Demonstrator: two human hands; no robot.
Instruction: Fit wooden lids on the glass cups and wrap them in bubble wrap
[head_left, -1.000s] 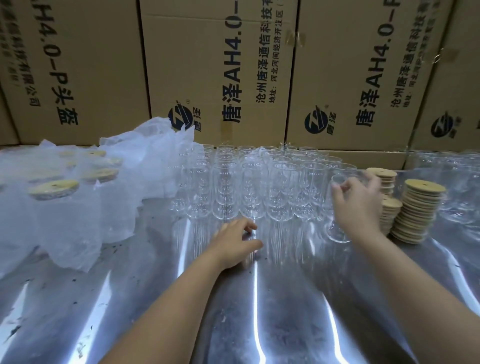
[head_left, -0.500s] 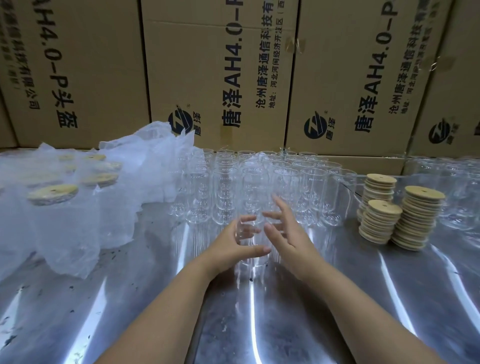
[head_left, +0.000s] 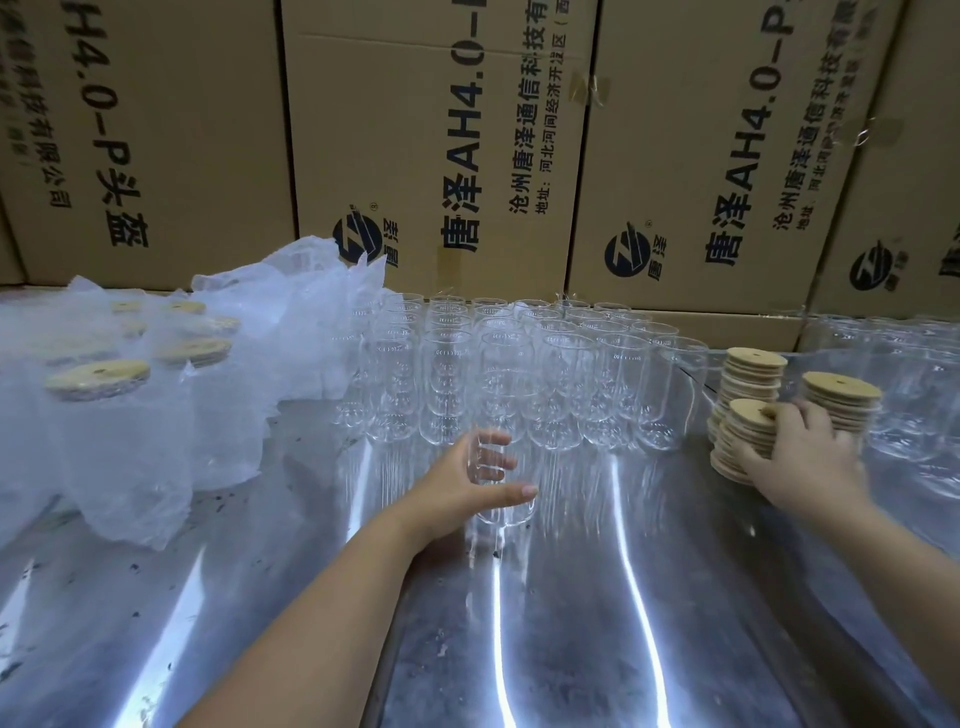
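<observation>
Just below the middle of the frame, the left hand grips a single glass cup. The thumb crosses the near side and the fingers curl round the far side, showing through the glass. The cup stands upright on the shiny metal table, just in front of a tight cluster of empty glass cups ranged in rows across the centre.

At the right of the frame the right hand reaches over to three stacks of wooden lids. Its fingers are bent against the side of the nearest, lowest stack and the thumb lies near its top. From behind the hand I cannot tell whether a lid is actually pinched. More clear glassware, blurred, stands beyond the lids at the right edge.

At the left of the frame, cups with wooden lids fitted sit swathed in bubble wrap; one lidded top shows through the film, with several more behind it. A loose, crumpled fold of the wrap rises toward the upper centre-left. Printed cardboard boxes fill the whole upper half of the frame behind the table.
</observation>
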